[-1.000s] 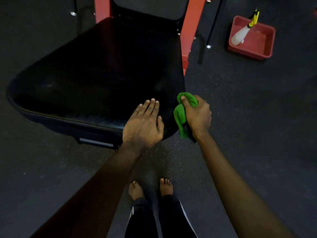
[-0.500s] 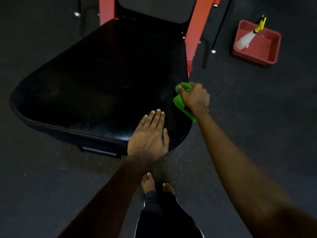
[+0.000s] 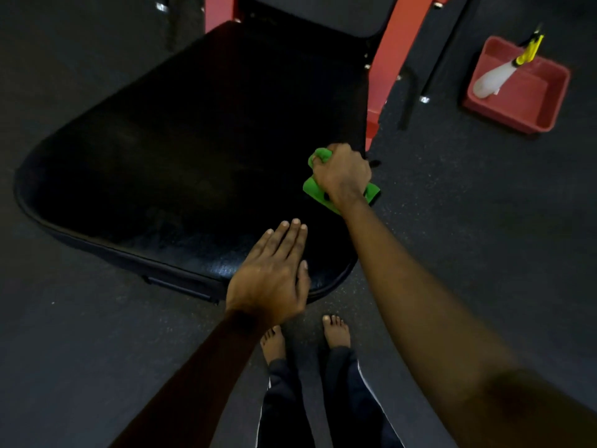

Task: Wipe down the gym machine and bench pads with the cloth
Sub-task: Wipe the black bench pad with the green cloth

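A wide black seat pad (image 3: 181,150) on a red machine frame (image 3: 386,56) fills the upper left of the head view. My right hand (image 3: 342,174) grips a bunched green cloth (image 3: 315,189) and holds it against the pad's right edge. My left hand (image 3: 271,276) lies flat, fingers straight, on the pad's near right corner. A second dark pad (image 3: 316,11) sits behind the seat at the top.
A red plastic tub (image 3: 529,105) stands on the dark rubber floor at the upper right, with a white spray bottle (image 3: 492,80) with a yellow trigger leaning in it. Thin black frame bars (image 3: 408,98) stand beside the red upright. My bare feet (image 3: 336,331) are just below the pad.
My right hand has slid the green cloth farther up along the pad's right edge, away from me. My left hand stays flat on the near corner.
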Tool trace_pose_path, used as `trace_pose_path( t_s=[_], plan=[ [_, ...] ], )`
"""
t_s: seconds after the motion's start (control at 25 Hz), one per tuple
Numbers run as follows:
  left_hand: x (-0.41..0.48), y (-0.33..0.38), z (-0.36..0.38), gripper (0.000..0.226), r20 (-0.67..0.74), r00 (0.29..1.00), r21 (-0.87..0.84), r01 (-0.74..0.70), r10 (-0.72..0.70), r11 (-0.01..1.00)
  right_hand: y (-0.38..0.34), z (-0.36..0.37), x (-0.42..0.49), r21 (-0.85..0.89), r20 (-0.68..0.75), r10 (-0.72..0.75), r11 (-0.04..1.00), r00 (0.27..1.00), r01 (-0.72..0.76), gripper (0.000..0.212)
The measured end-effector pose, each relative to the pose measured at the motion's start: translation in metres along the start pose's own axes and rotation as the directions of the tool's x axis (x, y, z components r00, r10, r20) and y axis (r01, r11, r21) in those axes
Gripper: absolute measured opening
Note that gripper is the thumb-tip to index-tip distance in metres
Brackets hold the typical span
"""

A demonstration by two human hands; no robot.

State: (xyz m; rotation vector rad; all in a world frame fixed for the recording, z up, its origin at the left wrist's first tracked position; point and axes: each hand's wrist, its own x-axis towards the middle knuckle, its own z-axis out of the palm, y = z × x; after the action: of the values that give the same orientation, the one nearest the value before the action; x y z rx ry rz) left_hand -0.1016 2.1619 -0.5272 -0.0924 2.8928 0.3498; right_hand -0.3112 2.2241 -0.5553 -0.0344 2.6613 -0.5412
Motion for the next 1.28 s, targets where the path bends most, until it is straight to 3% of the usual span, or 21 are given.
trace_pose_path(
  t_s=[0.2,0.32,0.52,0.64,0.88,1.08,1.28],
  plan=[
    [0.002,0.000,-0.004,0.061,0.044,0.999,0.037,0.008,-0.010,0.999,0.001,0.006,-0.034,-0.020,0.057,-0.225,0.974,0.973,0.227,0.030],
    [0.003,0.000,-0.004,0.061,0.055,0.998,0.054,0.012,-0.015,0.998,0.010,-0.001,0.023,-0.041,0.053,-0.138,0.989,0.989,0.140,0.032],
    [0.002,-0.001,-0.001,0.061,0.059,0.998,0.056,0.020,-0.023,0.998,0.035,-0.004,0.078,0.067,-0.026,0.019,0.998,0.999,-0.017,0.037],
    [0.002,-0.001,-0.001,0.061,0.046,0.999,0.055,0.027,-0.029,0.998,0.044,-0.015,0.052,0.100,-0.004,0.026,0.995,1.000,-0.025,0.037],
    [0.002,-0.001,0.000,0.062,0.040,0.999,0.075,0.019,-0.022,0.997,0.072,-0.020,-0.037,0.045,-0.021,-0.096,0.994,0.995,0.096,0.032],
    [0.001,-0.003,0.001,0.061,0.024,1.000,0.090,0.001,-0.003,0.996,0.058,-0.018,-0.017,0.062,-0.040,-0.028,0.998,0.999,0.030,0.034],
    [-0.002,-0.001,-0.001,0.065,0.033,0.999,0.064,-0.009,0.007,0.998,0.082,-0.018,-0.082,0.191,-0.109,0.021,0.982,0.994,0.000,0.029]
  ],
)
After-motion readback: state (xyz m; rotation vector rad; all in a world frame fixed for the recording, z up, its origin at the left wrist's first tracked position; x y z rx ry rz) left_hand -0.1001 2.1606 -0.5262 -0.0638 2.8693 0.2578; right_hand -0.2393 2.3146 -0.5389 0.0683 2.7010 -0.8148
